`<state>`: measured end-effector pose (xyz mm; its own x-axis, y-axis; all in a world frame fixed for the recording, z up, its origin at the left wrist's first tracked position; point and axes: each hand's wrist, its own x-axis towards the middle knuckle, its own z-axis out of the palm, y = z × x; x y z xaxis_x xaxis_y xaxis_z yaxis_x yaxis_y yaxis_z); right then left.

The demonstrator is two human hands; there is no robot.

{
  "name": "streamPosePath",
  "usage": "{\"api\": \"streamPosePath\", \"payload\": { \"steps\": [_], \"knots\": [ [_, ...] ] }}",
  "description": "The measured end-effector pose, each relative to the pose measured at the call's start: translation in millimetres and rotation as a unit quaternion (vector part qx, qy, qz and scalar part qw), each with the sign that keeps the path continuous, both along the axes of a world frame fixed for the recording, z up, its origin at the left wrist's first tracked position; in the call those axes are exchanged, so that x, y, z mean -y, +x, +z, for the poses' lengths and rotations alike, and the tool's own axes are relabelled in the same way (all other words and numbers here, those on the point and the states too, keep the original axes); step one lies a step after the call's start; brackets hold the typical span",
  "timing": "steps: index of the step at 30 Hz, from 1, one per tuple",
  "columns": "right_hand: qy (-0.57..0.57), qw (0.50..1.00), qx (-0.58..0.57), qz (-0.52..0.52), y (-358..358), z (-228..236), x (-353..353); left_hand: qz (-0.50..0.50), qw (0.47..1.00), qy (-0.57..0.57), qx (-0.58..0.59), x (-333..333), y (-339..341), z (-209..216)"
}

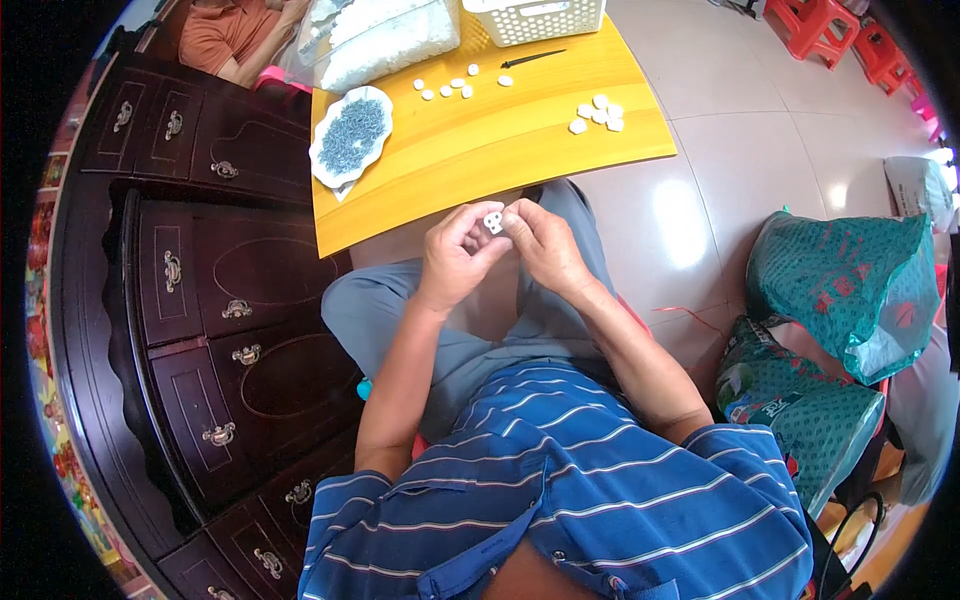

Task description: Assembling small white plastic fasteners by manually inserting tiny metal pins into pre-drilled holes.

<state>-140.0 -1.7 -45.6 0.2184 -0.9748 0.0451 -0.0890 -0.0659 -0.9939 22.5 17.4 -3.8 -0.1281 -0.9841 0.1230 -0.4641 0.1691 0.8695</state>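
Observation:
In front of the table's near edge, over my lap, a small white plastic part (493, 222) with round holes sits between my hands. My left hand (458, 255) pinches it between thumb and fingers. Against its other side, the thumb and forefinger of my right hand (545, 245) are pressed together; whatever they hold is hidden. On the yellow table (480, 150) stands a scalloped white dish (387, 115) heaped with tiny grey metal-looking pieces (352, 138). Several small white pieces (457, 83) lie scattered at the back, and another group (599, 117) lies at the right.
A clear bin (440, 30) of white parts and a white perforated basket (540, 25) stand at the back, near a slim black tool (532, 59). A dark cabinet (220, 250) lines the left. Green bags (840, 290) stand right. Another person (230, 40) sits at the far left.

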Motion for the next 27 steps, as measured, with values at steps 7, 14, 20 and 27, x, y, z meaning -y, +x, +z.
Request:
{"api": "streamPosePath", "payload": {
  "steps": [7, 14, 20, 27],
  "knots": [
    [0.067, 0.993, 0.087, 0.050, -3, 3, 2, 0.000, 0.998, -0.060, 0.032, 2, 2, -1],
    [0.147, 0.960, 0.212, 0.106, -4, -4, 5, -0.016, 0.997, -0.064, 0.046, 1, 2, 8],
    [0.196, 0.936, 0.271, 0.107, -3, 2, 3, -0.019, 0.992, -0.091, 0.082, -1, 3, 13],
    [0.204, 0.933, 0.280, 0.098, -2, 0, 3, -0.034, 0.996, -0.070, 0.049, -1, 5, 13]
  ]
}}
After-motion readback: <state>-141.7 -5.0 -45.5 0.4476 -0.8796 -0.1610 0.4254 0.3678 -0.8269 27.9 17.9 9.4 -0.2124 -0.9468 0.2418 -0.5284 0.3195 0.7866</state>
